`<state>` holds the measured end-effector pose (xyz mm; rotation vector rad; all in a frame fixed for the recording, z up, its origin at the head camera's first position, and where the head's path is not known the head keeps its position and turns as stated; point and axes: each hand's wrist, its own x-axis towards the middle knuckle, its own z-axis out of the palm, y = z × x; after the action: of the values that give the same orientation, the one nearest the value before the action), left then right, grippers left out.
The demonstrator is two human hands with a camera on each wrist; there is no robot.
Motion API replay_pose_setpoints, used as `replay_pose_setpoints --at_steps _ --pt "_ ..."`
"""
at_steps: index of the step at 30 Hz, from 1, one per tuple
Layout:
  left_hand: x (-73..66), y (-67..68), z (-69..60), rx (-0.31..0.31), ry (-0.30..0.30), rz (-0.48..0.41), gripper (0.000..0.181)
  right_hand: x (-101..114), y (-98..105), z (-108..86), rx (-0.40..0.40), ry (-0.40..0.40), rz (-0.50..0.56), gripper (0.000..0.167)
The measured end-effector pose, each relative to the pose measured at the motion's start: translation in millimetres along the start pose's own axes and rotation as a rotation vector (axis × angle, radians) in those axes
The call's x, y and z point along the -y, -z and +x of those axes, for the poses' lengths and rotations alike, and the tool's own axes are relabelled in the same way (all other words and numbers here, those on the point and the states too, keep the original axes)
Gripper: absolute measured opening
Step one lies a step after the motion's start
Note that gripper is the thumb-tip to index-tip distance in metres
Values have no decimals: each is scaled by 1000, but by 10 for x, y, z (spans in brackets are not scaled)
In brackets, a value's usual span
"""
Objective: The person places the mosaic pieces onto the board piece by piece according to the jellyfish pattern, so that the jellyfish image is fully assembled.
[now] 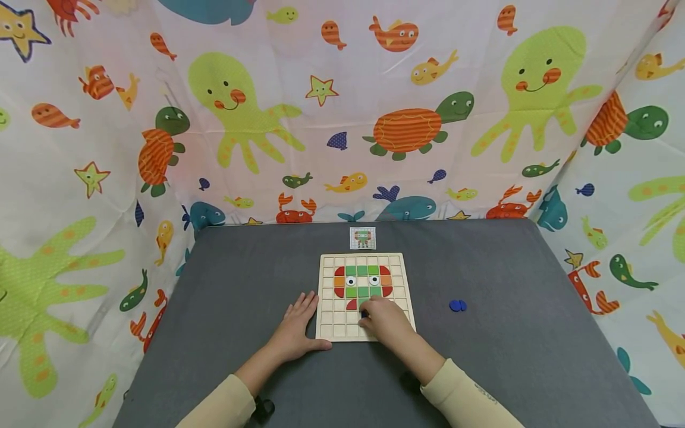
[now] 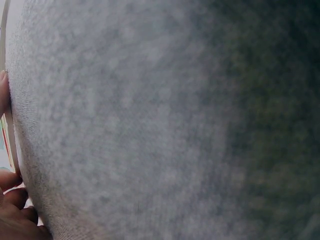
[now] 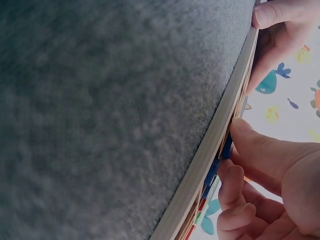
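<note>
A wooden grid board [image 1: 327, 326] lies on the table with red, orange and green tiles and two round eye pieces set in its upper squares. My left hand [image 1: 295, 329] rests at the board's left side, fingers extended along the edge and thumb by the lower left corner. Over the middle of the board, my right hand [image 1: 389, 321] pinches a small blue tile [image 3: 227, 146] between thumb and fingers. Another blue tile [image 3: 211, 172] shows beside it in the right wrist view. The right hand covers part of the grid below the green tiles.
Beyond the board's far edge lies a small pattern card [image 1: 363, 238] with a robot-like figure. Blue rounded pieces [image 1: 456, 305] lie together on the grey table [image 1: 497, 351] to the right. A curtain [image 1: 342, 125] printed with sea animals encloses the table's back and sides.
</note>
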<state>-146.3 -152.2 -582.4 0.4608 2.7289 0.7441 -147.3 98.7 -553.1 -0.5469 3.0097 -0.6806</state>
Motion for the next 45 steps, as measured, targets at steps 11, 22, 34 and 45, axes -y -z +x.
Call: replay_pose_setpoints --at_steps 11,22,34,45 --pt "-12 7 2 6 17 10 120 11 24 16 30 -25 18 18" --pt "-23 -1 20 21 25 5 120 -130 297 -128 -20 -111 132 25" --pt "-28 -1 8 10 23 7 119 -774 717 -508 -128 -246 55 29" --pt "-2 -17 15 10 23 10 120 -1379 942 -858 -114 -337 58 42"
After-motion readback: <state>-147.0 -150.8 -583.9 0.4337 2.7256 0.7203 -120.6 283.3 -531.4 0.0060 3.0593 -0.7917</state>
